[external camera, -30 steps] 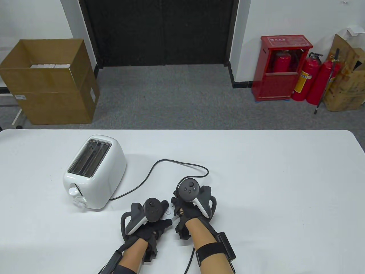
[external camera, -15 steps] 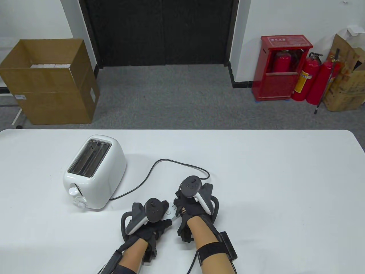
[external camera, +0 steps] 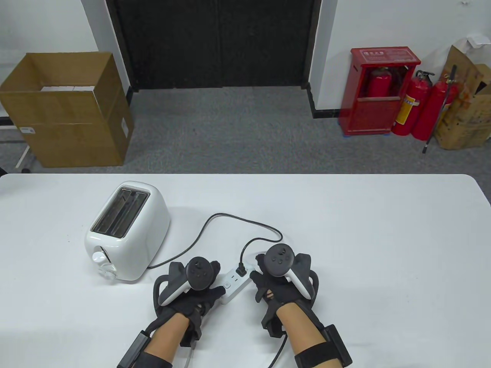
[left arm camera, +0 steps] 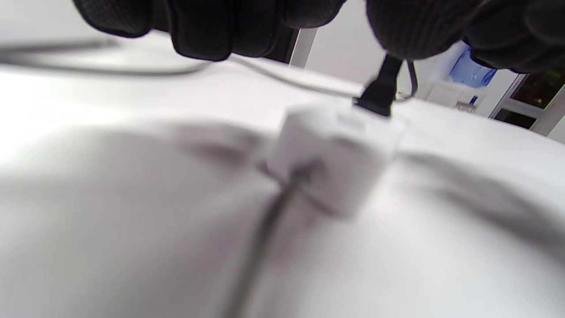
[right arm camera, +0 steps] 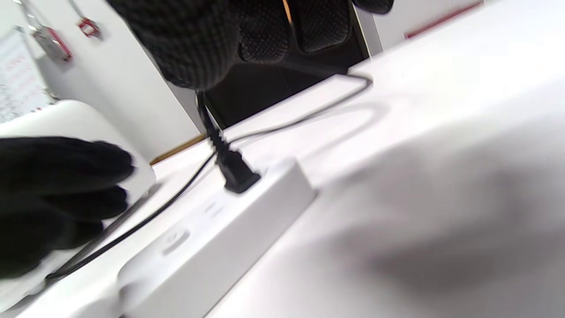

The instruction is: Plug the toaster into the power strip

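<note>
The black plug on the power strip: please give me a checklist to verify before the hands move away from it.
1. Black plug stands in the white power strip: ok.
2. Plug pushed fully down: cannot tell; the right wrist view shows no gap at its base, but is blurred.
3. Right hand has let go of the plug: ok, it is beside the strip.
4. Left hand off the strip: cannot tell.
5. Black cord lies slack up to the toaster: ok.
6. Strip switched on: cannot tell.
</note>
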`<state>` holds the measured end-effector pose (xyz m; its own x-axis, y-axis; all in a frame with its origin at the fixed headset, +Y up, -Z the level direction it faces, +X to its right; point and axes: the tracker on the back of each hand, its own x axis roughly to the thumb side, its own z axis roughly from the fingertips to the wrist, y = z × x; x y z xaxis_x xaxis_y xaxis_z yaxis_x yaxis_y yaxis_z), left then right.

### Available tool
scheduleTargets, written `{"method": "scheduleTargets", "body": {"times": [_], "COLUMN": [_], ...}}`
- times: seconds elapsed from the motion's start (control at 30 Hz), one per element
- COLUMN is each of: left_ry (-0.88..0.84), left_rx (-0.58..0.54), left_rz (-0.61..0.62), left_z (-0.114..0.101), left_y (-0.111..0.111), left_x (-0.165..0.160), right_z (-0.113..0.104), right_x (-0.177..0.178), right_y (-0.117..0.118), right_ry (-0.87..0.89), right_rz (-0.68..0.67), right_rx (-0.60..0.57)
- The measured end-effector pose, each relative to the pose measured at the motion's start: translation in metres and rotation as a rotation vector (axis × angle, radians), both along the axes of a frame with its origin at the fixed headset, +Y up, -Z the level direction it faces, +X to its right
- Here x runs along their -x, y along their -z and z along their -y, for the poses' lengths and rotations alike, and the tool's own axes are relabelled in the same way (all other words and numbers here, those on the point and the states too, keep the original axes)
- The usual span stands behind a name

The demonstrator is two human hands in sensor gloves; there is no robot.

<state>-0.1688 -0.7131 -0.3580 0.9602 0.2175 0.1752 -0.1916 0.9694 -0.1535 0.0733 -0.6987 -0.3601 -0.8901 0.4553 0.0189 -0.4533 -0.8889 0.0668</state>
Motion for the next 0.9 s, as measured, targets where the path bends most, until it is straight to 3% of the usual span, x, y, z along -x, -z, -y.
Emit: {"method": "scheduleTargets", "body": {"times": [0.13, 0.27, 0.37, 0.47, 0.9], "left_ry": [0.045, 0.088, 0.143, 0.162, 0.172], "left_rx": [-0.180, -0.234, -0.212, -0.123, -0.121], "left_rz": [-0.008, 0.004, 0.001, -0.003, 0.000], "left_z": [-0.025, -0.023, -0.006, 0.008, 0.013], "left_y": [-0.010, -0.015, -0.017, -0.017, -0.020], "left_x": [0.021, 0.039, 0.048, 0.055, 0.057], "right_z": [-0.009, 0.001, 0.019, 0.028, 0.037], "right_x": [-0.007, -0.006, -0.006, -0.008, -0.010], "right_y": [-0.013, -0.020, -0.020, -0.020, -0.018], "right_ry": [-0.055, -0.117, -0.182, -0.202, -0.191], "right_rz": [-0.032, -0.076, -0.100, -0.104, -0.116], "right_rx": [-0.134, -0.156, -0.114, -0.054, -0.030]}}
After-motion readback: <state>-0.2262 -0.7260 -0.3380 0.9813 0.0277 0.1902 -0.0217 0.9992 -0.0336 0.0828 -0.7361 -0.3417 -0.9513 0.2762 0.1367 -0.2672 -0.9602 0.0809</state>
